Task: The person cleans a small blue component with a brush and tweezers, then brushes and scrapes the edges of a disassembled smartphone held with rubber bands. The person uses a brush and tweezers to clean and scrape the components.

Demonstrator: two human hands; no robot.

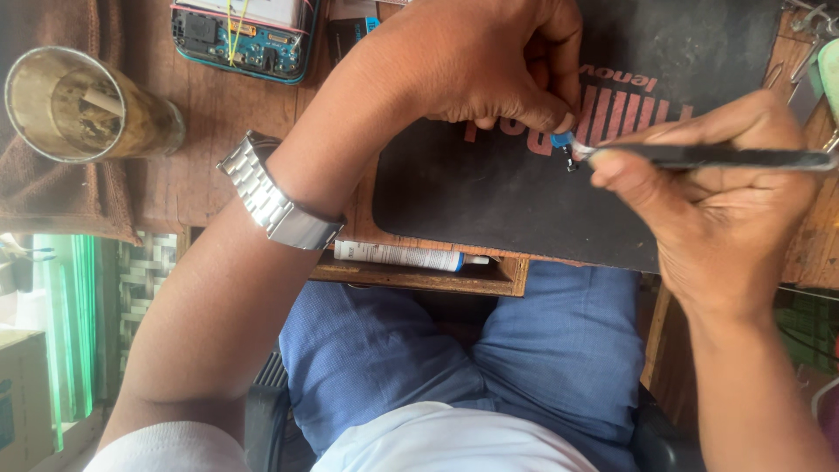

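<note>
The left hand (489,65), upper centre, pinches a tiny blue part (562,139), steadying it on the black mat (489,201). The right hand (708,188) grips tweezers (725,156) closed, tips at that part.

White glue tube (404,255) (blue-ended) lying at the desk edge (419,278).

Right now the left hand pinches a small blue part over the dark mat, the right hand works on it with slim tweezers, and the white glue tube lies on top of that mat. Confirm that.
Not quite: in the head view the white glue tube lies on the wooden desk edge beside the dark mat, not on it. The rest holds: left hand, small blue part, right hand, slim tweezers.
</note>
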